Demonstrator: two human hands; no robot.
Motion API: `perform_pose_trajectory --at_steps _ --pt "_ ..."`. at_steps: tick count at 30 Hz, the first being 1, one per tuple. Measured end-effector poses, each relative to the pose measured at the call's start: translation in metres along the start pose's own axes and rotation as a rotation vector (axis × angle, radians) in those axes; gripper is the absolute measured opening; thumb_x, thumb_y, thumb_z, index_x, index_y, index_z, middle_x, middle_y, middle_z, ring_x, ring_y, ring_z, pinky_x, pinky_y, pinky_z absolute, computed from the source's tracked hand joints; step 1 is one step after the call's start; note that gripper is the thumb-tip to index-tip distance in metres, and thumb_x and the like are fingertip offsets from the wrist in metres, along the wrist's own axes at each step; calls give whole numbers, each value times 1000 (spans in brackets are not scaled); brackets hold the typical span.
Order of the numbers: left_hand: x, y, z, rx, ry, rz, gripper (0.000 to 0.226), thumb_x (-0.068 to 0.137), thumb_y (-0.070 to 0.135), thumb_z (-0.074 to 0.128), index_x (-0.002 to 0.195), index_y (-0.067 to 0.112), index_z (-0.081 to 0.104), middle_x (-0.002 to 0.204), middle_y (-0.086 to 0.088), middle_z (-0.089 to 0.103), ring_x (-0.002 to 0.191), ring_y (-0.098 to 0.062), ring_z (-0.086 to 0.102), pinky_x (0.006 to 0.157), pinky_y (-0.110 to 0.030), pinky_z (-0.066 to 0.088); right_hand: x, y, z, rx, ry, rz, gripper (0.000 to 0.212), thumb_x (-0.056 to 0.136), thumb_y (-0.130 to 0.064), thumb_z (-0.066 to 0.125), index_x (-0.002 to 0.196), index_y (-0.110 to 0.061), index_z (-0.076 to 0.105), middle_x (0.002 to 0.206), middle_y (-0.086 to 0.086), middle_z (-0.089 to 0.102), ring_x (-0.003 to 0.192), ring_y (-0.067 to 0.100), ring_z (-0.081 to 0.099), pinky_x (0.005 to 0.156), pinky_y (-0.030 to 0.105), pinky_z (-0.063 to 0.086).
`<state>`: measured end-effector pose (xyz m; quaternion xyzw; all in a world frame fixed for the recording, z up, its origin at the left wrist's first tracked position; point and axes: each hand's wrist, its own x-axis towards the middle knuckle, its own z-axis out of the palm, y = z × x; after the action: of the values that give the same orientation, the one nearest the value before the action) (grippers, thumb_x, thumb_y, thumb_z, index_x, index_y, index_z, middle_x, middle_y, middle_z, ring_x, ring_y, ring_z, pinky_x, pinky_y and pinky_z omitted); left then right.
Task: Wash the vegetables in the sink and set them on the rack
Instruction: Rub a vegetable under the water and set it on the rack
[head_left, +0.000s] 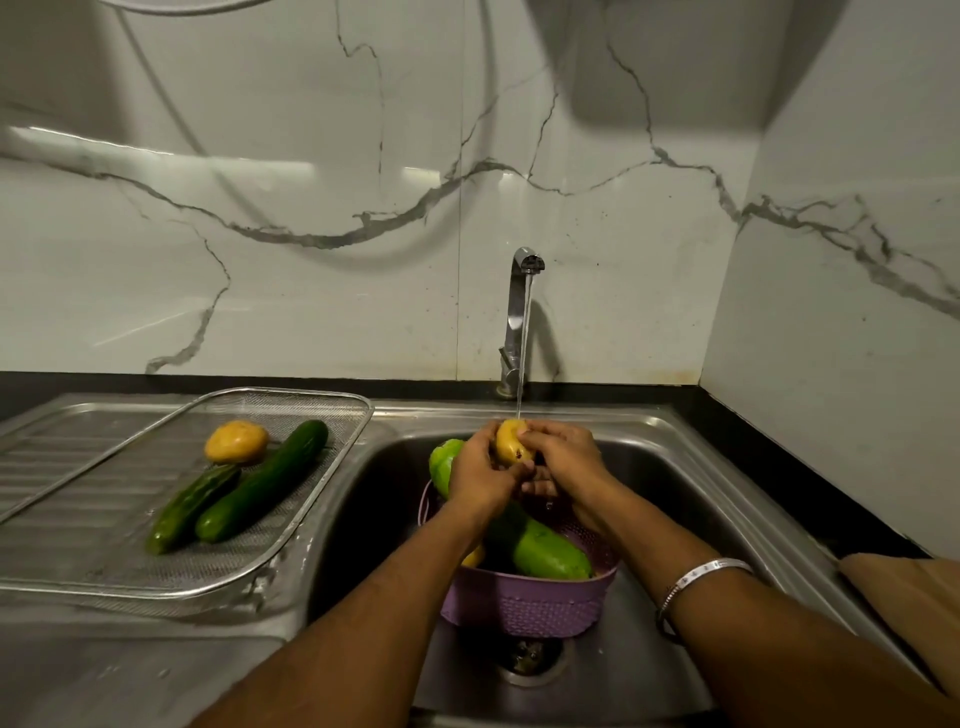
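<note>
Yellow potato (511, 440) held over sink (670, 457) under water stream (523, 343) from tap (519, 306). Left hand (480, 470) and right hand (563, 457): fingers curled round potato from both sides. Below hands, purple colander (524, 603) in sink, holding pale green gourd (550, 553). On mesh rack (311, 410) at left: second potato (236, 441), long cucumber (265, 486), short cucumber (189, 506), the two cucumbers side by side. Silver bangle (698, 577) on right wrist.

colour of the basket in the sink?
Purple; the basket has a woven-pattern wall, best seen in the head view.
</note>
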<state>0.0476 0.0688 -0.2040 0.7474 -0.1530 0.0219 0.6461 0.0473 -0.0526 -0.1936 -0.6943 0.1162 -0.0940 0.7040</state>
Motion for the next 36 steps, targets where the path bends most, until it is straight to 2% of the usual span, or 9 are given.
perform_pose_trajectory --at_steps 5,8,12,15,18,22,27,32,36 --pt "-1 -1 -3 44 -30 41 63 88 -1 71 140 24 46 115 7 61 94 -3 60 79 -11 51 -2 0 -2 -32 -8 30 18 98 -27 66 115 -25 69 96 17 75 59 17 65 52 28 58" --pt "-1 -2 0 84 -73 52 62 88 -2 69 143 18 47 112 8 61 110 -15 62 93 -25 53 -1 5 -4 -35 44 53 22 96 -36 69 114 -24 69 101 14 73 69 19 67 54 26 57" --pt "-1 -2 1 12 -27 26 49 90 -2 67 120 34 52 102 12 63 96 -7 64 90 -28 56 1 3 -2 17 12 28 20 95 -29 71 114 -24 70 107 12 74 81 22 72 54 26 57" --pt "3 -6 -4 -30 1 3 45 90 2 69 131 18 58 114 -1 69 107 -18 67 94 -37 57 -3 -1 2 52 -57 44 26 95 -20 71 120 -28 69 107 12 74 70 16 71 55 28 58" --pt "2 -3 -6 -26 -45 32 49 91 1 67 134 20 54 112 6 65 104 -11 65 92 -28 56 -7 -1 3 19 1 23 21 94 -27 72 115 -28 70 91 13 75 51 11 65 51 29 59" --pt "-1 -3 1 10 -136 88 52 90 -4 66 133 23 52 104 6 66 90 -1 63 79 -15 55 -4 2 -3 -25 163 -35 26 90 -42 74 105 -21 72 93 11 75 52 14 65 43 24 54" --pt "2 -6 -2 -28 -53 65 43 91 -5 65 118 26 51 95 10 61 87 -5 59 76 -12 49 -1 1 -8 11 -28 86 26 94 -23 71 120 -24 71 102 18 74 59 16 67 58 31 60" --pt "2 -7 -1 25 -99 87 48 88 -4 69 121 27 52 96 16 61 89 -3 61 73 -8 51 -7 0 -7 -61 109 6 19 92 -35 73 108 -24 74 92 13 75 48 9 62 48 24 55" --pt "1 -7 -2 -6 -63 56 50 87 -4 70 124 26 53 98 14 62 91 -4 61 75 -9 51 -5 1 -6 -84 44 19 24 95 -32 70 119 -25 71 98 15 74 51 9 65 51 24 56"
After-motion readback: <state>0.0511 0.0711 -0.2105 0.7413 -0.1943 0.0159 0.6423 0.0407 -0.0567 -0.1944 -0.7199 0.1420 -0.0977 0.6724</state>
